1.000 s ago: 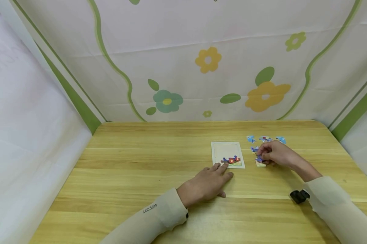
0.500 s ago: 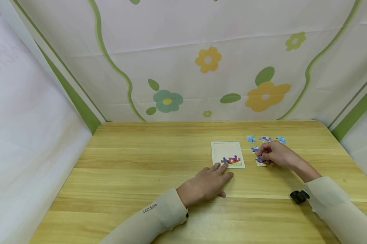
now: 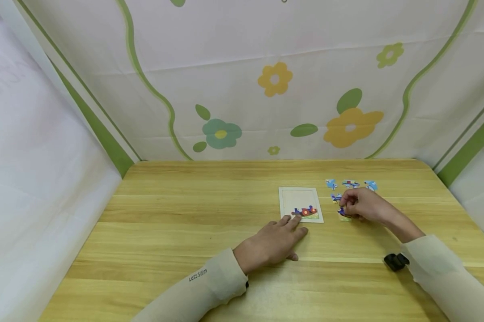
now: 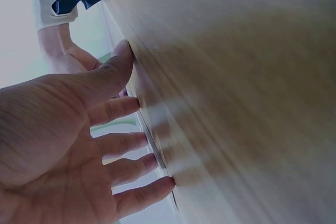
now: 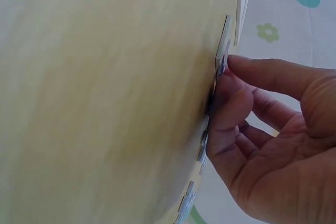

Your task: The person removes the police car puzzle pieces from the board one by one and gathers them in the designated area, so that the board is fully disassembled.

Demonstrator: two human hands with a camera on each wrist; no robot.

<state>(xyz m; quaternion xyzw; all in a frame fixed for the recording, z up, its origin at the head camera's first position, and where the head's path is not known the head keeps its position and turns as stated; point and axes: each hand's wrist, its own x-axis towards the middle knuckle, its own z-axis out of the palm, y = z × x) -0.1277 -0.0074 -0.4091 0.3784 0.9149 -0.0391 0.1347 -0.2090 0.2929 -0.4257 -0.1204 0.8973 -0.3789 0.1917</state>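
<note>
While fingers (image 5: pixel 262 73) pinch piece (image 3: pixel 341 212), tray edge (image 3: pixel 316 201) apart

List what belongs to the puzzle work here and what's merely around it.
Puzzle work:
puzzle tray
inset jigsaw pieces
jigsaw piece pinched in the right hand
four other loose jigsaw pieces

Merely around it:
wood-grain table
floral fabric backdrop
black right-wrist camera

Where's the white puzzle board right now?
In the head view, the white puzzle board lies on the table, right of centre. The left hand is at its near edge, and loose puzzle pieces lie to its right.
</note>
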